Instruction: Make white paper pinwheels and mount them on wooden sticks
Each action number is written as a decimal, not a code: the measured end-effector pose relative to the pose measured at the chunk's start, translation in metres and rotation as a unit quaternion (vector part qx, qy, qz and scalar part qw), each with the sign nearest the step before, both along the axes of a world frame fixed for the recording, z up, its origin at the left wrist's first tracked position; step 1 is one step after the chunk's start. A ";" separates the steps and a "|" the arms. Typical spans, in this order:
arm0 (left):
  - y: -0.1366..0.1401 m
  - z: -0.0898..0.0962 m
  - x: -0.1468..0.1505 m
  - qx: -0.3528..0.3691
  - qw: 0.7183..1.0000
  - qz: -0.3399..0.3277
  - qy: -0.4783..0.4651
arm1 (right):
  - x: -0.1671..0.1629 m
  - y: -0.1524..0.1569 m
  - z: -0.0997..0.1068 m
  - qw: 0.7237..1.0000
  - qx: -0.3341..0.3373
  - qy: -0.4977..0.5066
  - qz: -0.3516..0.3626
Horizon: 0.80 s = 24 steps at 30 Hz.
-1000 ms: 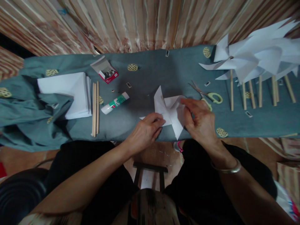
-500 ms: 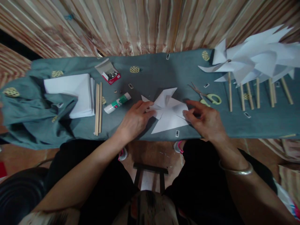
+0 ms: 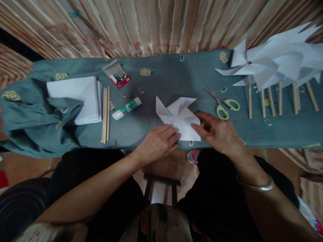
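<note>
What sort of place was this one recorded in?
Probably a craft corner, perhaps at home: a pineapple-print tablecloth is spread out, a glue stick lies on it, and white paper pinwheels on wooden sticks lie at the right.

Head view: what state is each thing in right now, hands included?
White pinwheel: blades folded, no stick visible.
Left hand: holding its near left edge.
Right hand: pinching its right edge.
Scissors: lying open.
Red box: open, shiny pieces inside.
Green-and-white tube: on its side.
Wooden sticks: loose, side by side.
Paper stack: partly covered by cloth.
Other pinwheels: on sticks, overlapping.
Tablecloth: bunched at left.
</note>
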<state>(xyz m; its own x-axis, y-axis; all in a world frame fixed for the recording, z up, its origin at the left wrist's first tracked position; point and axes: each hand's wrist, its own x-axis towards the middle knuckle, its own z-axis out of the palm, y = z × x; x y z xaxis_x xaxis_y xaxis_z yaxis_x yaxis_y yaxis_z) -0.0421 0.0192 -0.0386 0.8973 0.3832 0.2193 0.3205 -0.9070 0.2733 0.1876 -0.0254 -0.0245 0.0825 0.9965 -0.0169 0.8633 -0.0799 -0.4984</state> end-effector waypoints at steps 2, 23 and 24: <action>0.001 -0.002 0.001 0.010 1.000 0.005 -0.004 | 0.002 0.000 0.001 1.000 0.012 -0.020 0.006; 0.005 -0.003 -0.004 0.005 0.999 0.038 -0.028 | 0.014 0.000 0.010 0.979 0.025 0.177 0.097; 0.005 -0.002 -0.004 0.006 0.999 0.038 -0.028 | 0.014 0.000 0.009 0.975 0.017 0.201 0.097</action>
<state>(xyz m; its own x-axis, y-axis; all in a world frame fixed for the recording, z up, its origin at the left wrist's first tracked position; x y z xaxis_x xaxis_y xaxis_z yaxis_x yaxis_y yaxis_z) -0.0465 0.0239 -0.0410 0.8525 0.4459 0.2728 0.3724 -0.8843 0.2818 0.2017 -0.0255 -0.0155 -0.1141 0.9932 0.0250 0.5957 0.0885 -0.7983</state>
